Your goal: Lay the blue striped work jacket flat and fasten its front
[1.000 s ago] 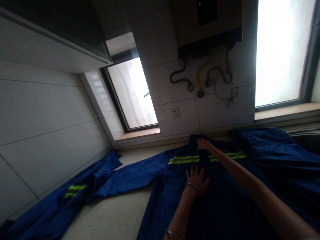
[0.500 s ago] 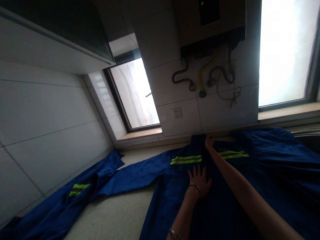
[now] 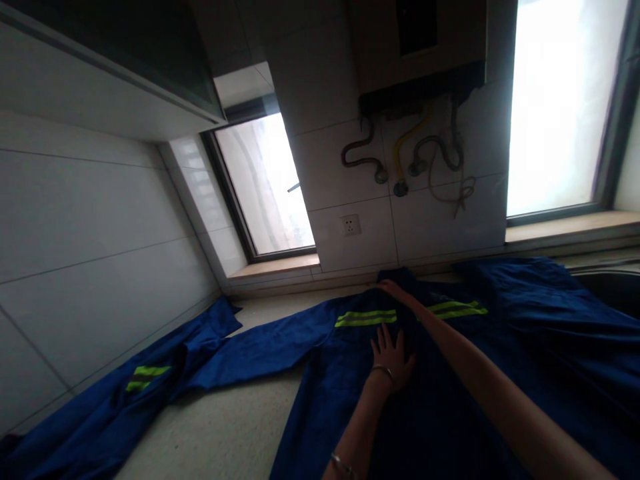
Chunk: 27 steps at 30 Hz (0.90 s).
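A dark blue work jacket (image 3: 450, 400) with yellow-green reflective stripes (image 3: 366, 319) lies spread flat on a speckled countertop (image 3: 225, 433). My left hand (image 3: 391, 355) rests flat on the jacket's chest just below the stripe, fingers spread, a bracelet on the wrist. My right hand (image 3: 395, 289) reaches farther, to the collar near the back wall, with fingers on the fabric; whether it grips the cloth is not clear. One sleeve (image 3: 140, 387) stretches out to the left along the tiled wall.
Tiled walls close in the counter at left and back. A socket (image 3: 351, 225) and hoses (image 3: 410, 160) under a wall-mounted heater sit above the collar. Two bright windows (image 3: 267, 187) flank them. A dark sink edge (image 3: 610, 283) shows at far right.
My right hand has slid left along the collar area. My left hand has stayed flat on the jacket. The view shifted slightly.
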### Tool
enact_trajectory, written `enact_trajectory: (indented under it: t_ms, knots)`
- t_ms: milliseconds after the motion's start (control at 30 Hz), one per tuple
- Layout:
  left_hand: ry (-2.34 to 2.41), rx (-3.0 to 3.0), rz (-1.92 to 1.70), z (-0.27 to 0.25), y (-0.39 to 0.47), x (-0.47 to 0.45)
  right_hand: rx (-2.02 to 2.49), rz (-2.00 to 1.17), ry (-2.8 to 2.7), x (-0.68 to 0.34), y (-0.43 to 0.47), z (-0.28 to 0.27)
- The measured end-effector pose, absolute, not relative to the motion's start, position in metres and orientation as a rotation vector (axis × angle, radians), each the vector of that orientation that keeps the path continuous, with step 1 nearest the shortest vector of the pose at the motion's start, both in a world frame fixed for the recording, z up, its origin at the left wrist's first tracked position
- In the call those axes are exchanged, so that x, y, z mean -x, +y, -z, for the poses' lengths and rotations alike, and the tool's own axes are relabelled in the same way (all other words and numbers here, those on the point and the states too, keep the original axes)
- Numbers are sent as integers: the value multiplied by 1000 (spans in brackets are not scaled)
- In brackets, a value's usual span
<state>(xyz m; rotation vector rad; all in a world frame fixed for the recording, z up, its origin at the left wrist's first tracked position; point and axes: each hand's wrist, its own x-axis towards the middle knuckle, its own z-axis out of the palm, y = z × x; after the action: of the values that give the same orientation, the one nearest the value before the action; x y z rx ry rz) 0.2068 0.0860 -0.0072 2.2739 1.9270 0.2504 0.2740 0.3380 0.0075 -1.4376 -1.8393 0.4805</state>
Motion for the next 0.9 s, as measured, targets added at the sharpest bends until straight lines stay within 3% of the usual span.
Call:
enact_trajectory:
  t_ms: [167,467,900]
  knots:
    - [1924,-2319,-264,10,88,-212,1344,-475,-2065,-259,331,19]
    - [1865,-2308,-180,11,84,-211,1423,-191,-2266,-312,358,-5]
    - [1868,-2267,-237,3,79,-214,1447,-73,-2509,-323,368,-5]
